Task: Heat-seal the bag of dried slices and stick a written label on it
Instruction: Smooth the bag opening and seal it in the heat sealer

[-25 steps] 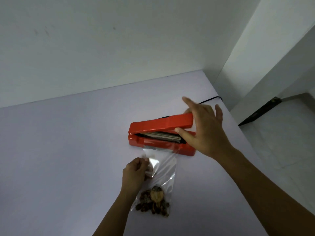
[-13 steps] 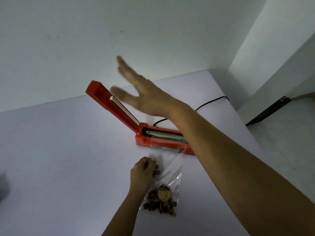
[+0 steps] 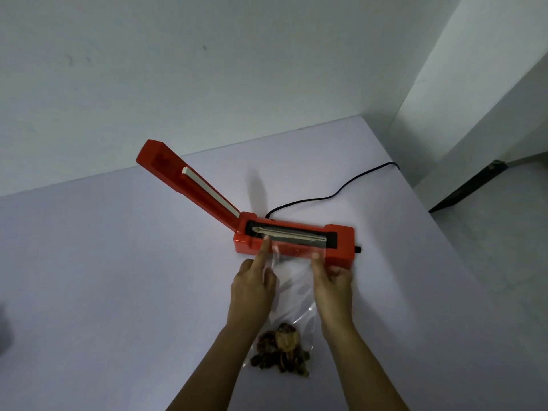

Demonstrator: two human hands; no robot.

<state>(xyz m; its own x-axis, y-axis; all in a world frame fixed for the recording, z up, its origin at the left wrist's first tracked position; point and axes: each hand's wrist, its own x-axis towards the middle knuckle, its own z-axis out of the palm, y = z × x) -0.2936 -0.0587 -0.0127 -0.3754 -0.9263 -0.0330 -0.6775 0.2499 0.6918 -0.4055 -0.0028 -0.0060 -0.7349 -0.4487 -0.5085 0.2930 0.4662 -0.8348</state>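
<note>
Mouth of bag (image 3: 293, 292) indistinct, cable (image 3: 314, 199) end hidden, dark blur (image 3: 2, 330) far left

A pale table (image 3: 118, 277) carries the red sealer (image 3: 341, 241), its cord (image 3: 341, 191) and the bag (image 3: 293, 280).

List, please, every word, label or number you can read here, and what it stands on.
None: no writing shows on the sealer, the bag or the table. No label is seen on the bag.
</note>
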